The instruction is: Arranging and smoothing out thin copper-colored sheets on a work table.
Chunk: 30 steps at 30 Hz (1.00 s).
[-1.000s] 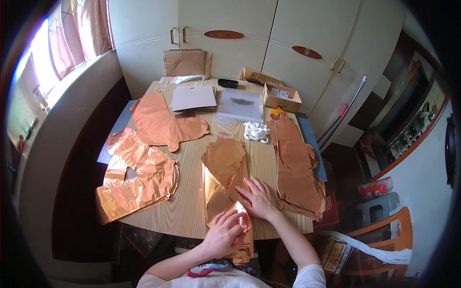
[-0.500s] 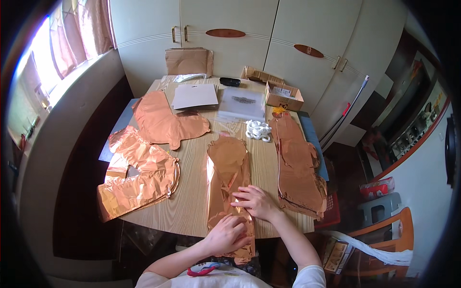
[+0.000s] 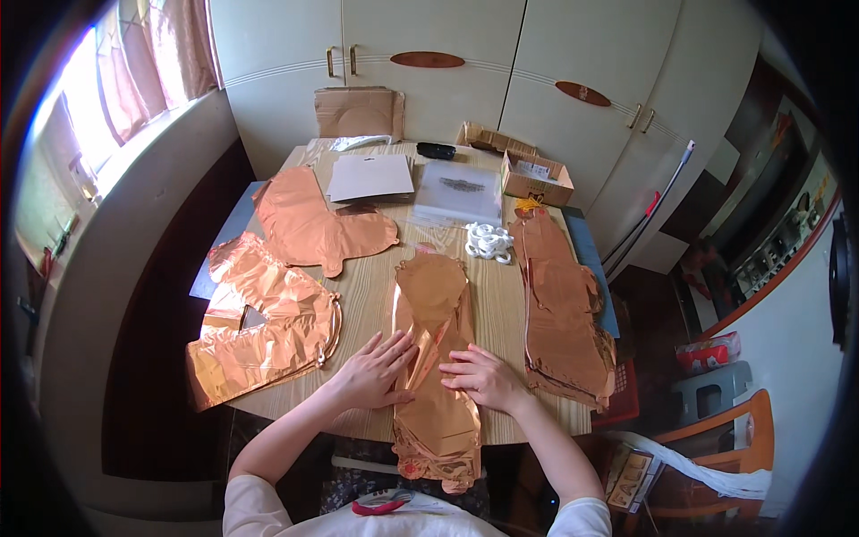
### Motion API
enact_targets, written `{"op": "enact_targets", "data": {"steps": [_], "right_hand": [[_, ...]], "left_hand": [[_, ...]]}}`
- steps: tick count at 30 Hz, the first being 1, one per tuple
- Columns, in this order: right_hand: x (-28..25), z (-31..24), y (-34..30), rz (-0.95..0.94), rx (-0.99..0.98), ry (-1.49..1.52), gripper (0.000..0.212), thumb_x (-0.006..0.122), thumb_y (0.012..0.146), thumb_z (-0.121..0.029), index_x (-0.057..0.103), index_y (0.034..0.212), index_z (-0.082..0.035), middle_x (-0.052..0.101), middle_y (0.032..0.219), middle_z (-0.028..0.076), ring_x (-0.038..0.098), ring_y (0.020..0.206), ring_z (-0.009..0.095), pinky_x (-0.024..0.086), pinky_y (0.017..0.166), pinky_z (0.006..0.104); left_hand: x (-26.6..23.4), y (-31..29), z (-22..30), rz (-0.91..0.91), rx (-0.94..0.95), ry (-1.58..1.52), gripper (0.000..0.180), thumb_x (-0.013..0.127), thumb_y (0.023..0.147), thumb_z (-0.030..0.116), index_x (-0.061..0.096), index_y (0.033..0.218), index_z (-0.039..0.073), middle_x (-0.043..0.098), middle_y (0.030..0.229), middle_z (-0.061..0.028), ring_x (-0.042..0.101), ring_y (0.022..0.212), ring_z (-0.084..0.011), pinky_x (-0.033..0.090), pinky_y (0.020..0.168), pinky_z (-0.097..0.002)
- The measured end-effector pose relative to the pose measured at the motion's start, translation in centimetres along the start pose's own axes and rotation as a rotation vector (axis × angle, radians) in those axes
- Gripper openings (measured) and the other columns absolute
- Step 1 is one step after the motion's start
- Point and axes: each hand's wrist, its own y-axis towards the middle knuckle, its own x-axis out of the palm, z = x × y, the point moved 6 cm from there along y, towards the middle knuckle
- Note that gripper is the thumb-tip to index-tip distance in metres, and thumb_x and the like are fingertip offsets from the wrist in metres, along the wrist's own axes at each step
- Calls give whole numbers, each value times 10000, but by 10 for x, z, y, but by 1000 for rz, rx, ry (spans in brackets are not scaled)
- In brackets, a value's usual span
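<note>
A flat, folded copper-coloured foil balloon [image 3: 437,413] lies lengthwise in front of me. Its near end hangs over the table's front edge. My left hand [image 3: 374,367] rests on its left side, fingers stretched out and pointing up along the foil. From the other side, my right hand [image 3: 485,378] lies with spread fingers on the right edge. Neither hand grips anything. To the left are a crumpled shiny foil balloon [image 3: 268,313] and a smoother foil balloon [image 3: 300,219] behind it. A stack of folded foil balloons [image 3: 564,309] lies to the right.
White ribbon [image 3: 489,242] is bunched beyond the balloon. Farther back lie grey-white cards [image 3: 370,177], clear plastic bags [image 3: 456,192], a black object [image 3: 436,150] and a small cardboard box [image 3: 537,179]. A wooden chair [image 3: 756,438] stands at the right.
My left hand has moved up and left from the balloon's near part to its left side, opening flat. The near foil now lies flatter. My right hand has barely shifted.
</note>
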Motion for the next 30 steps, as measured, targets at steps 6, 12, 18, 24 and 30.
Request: {"op": "enact_targets", "data": {"steps": [6,12,18,24,30], "right_hand": [[3,3,-2,-3,17,14,152,659,836,-206,740,965,-210,669,1183,-46,557,1212,184,382,1087,436],[1,1,0,2,21,40,148,668,833,-188,739,960,-216,676,1168,-40,564,1208,196,385,1085,451],[2,2,-2,2,18,68,178,675,804,-128,736,949,-212,679,1158,-35,571,1200,201,381,1089,471],[-1,-1,0,14,-1,37,132,690,794,-156,734,913,-193,689,1093,-39,590,1167,186,390,1085,472],[0,-1,0,36,-11,45,132,694,784,-146,726,904,-191,684,1067,-43,592,1162,184,389,1084,479]], "left_hand": [[5,9,-7,-18,19,53,896,474,866,667,305,1469,26,319,1509,-209,290,1415,-323,229,1127,-538],[9,23,-35,-4,-46,186,983,439,819,754,308,1467,27,305,1523,-190,295,1417,-292,250,1095,-582],[12,42,-66,-27,-105,167,1043,439,789,790,290,1472,16,278,1536,-187,231,1445,-286,205,1122,-588],[14,53,-86,-46,-142,102,1040,491,798,741,239,1486,2,230,1552,-197,197,1450,-316,179,1135,-561],[12,64,-106,-36,-198,136,1018,435,819,755,263,1478,-2,258,1549,-171,207,1450,-296,169,1153,-528]]}}
